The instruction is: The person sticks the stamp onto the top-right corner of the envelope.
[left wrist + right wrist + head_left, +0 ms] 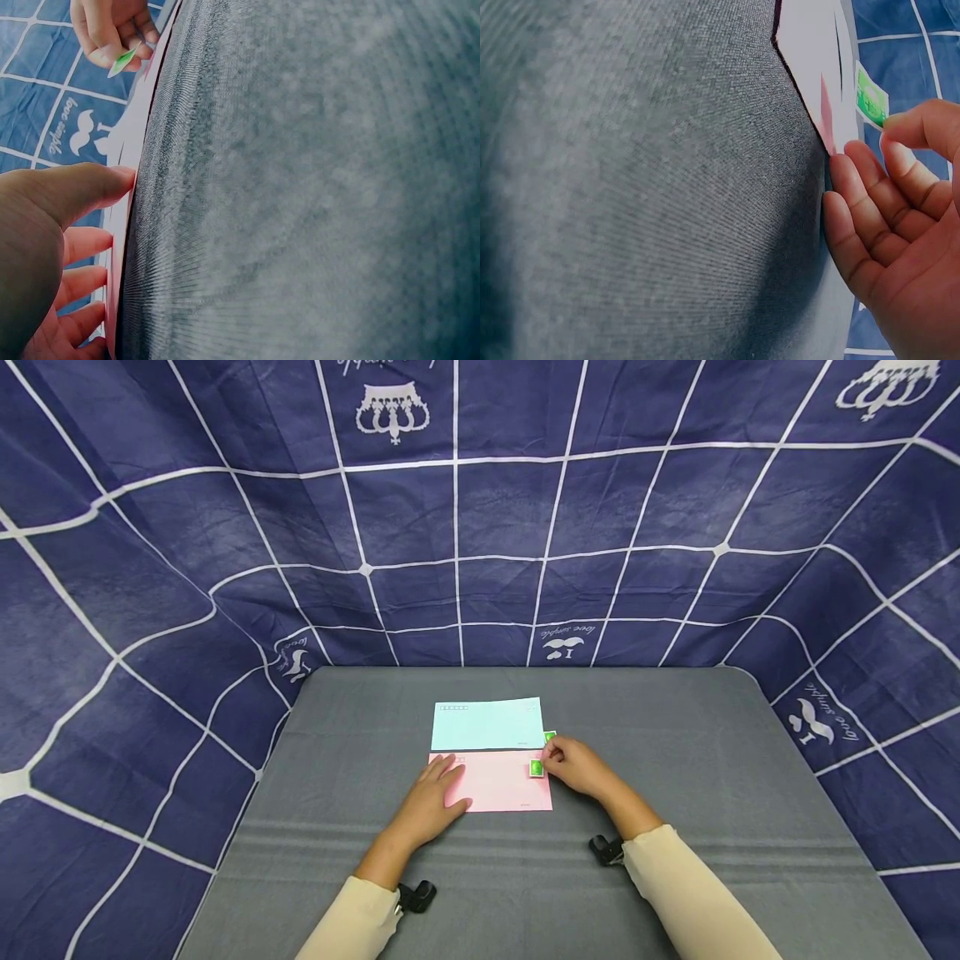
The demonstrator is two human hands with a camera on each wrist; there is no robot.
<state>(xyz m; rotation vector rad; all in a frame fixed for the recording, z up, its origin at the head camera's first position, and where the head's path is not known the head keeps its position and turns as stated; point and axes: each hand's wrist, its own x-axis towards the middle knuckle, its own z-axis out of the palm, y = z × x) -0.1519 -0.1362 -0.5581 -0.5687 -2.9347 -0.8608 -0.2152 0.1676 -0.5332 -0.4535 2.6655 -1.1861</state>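
Note:
A pink envelope [498, 789] lies on the table, its printed postcode boxes partly hidden by my left hand [427, 806]. That hand rests on the envelope's left end with fingers spread, the thumb near the front edge. My right hand [577, 766] is at the envelope's right end and pinches a small green stamp with a white border [536, 768] between thumb and forefinger. In the right wrist view the stamp [871, 97] stands tilted, held by one corner. The other right fingertips are by the envelope's edge.
Just beyond the pink envelope lies a light blue envelope [487, 724]. A second green stamp [550, 737], partly hidden by my right hand, is at its right edge. A grey cloth covers the table [337, 735]. Blue checked curtains [495, 510] hang behind and at both sides.

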